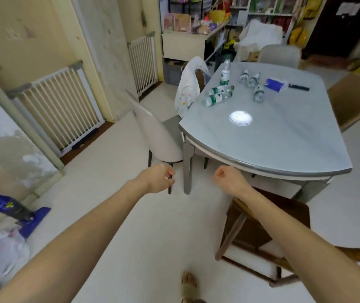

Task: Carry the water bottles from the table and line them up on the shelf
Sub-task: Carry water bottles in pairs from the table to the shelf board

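Left hand (158, 179) and right hand (229, 179) both curled into loose fists, holding nothing, out over the pale floor just short of the near edge of the table (284, 136). Tabletop glossy grey, rounded rim. Six water bottles (220, 90) at its far left: clear plastic, green-white labels; one upright (225, 72), five lying down. Blue lint roller (278, 85) just right of them.
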`<action>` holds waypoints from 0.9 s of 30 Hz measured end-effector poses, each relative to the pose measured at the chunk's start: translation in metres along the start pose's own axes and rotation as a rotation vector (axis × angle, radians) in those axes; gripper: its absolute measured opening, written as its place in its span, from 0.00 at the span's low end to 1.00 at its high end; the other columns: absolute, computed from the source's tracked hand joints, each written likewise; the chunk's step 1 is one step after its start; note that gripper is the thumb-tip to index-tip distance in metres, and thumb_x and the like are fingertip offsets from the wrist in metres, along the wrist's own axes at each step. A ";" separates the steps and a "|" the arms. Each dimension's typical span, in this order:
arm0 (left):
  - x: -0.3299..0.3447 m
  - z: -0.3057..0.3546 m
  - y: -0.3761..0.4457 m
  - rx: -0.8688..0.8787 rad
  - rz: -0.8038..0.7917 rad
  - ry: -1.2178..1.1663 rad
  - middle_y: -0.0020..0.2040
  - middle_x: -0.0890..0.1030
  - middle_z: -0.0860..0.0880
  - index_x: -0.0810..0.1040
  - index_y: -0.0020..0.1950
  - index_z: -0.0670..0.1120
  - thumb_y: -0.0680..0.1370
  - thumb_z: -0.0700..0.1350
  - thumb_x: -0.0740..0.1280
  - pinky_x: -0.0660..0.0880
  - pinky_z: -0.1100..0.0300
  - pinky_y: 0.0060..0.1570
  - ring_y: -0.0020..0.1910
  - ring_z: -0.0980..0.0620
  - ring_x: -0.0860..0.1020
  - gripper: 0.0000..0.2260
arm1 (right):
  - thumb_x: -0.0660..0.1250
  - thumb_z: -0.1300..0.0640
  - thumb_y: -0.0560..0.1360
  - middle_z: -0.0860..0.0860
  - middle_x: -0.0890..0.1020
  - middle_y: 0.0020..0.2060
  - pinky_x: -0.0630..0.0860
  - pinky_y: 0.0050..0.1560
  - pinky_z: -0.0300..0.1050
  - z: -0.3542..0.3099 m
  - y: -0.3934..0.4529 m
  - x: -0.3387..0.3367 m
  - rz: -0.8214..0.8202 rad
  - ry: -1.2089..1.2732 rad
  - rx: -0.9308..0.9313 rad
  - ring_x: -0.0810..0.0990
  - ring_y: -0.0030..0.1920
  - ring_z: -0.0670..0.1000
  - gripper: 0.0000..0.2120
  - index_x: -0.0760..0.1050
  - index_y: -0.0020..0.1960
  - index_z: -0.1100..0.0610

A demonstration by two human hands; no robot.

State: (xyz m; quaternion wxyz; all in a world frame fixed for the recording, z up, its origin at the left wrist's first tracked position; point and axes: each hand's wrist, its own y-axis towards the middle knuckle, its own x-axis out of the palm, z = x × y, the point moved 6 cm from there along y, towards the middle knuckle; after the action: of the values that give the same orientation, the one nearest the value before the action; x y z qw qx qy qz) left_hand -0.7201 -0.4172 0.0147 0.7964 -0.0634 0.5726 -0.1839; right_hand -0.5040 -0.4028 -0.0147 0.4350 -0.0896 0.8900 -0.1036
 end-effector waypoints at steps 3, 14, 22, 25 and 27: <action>-0.035 -0.009 0.080 0.001 -0.009 0.012 0.62 0.78 0.46 0.75 0.64 0.43 0.80 0.48 0.62 0.73 0.53 0.60 0.59 0.46 0.75 0.15 | 0.63 0.57 0.77 0.59 0.82 0.51 0.75 0.52 0.48 -0.007 0.078 -0.027 0.030 0.037 0.033 0.79 0.52 0.56 0.11 0.78 0.52 0.63; -0.112 -0.026 0.374 0.097 -0.076 -0.012 0.67 0.74 0.47 0.72 0.68 0.46 0.79 0.50 0.64 0.69 0.57 0.62 0.62 0.48 0.74 0.18 | 0.65 0.54 0.76 0.58 0.81 0.52 0.76 0.57 0.52 0.004 0.333 -0.086 0.111 0.322 0.253 0.81 0.53 0.58 0.12 0.75 0.54 0.62; -0.169 -0.030 0.572 0.155 -0.148 -0.050 0.64 0.76 0.45 0.73 0.66 0.45 0.78 0.51 0.64 0.71 0.55 0.61 0.60 0.47 0.75 0.19 | 0.66 0.55 0.75 0.61 0.81 0.51 0.77 0.54 0.54 0.024 0.488 -0.131 0.232 0.554 0.488 0.80 0.46 0.57 0.12 0.71 0.54 0.61; -0.175 -0.028 0.626 0.140 -0.156 -0.110 0.67 0.74 0.44 0.72 0.68 0.44 0.78 0.52 0.64 0.70 0.51 0.65 0.63 0.45 0.73 0.21 | 0.67 0.52 0.75 0.61 0.78 0.58 0.76 0.57 0.55 0.035 0.533 -0.134 0.232 0.596 0.584 0.79 0.54 0.59 0.22 0.67 0.64 0.61; -0.177 -0.022 0.652 0.132 -0.168 -0.114 0.69 0.70 0.44 0.67 0.71 0.44 0.78 0.52 0.65 0.68 0.52 0.66 0.66 0.44 0.70 0.24 | 0.67 0.51 0.75 0.60 0.75 0.61 0.76 0.60 0.55 0.041 0.566 -0.135 0.222 0.614 0.621 0.77 0.59 0.60 0.27 0.63 0.68 0.60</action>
State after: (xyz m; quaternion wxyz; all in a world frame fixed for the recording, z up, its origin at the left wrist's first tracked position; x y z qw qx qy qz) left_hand -0.6458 0.2526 -0.0380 0.8120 -0.0689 0.5057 -0.2832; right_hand -0.4290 0.1712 -0.0855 0.1654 0.1759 0.9087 -0.3404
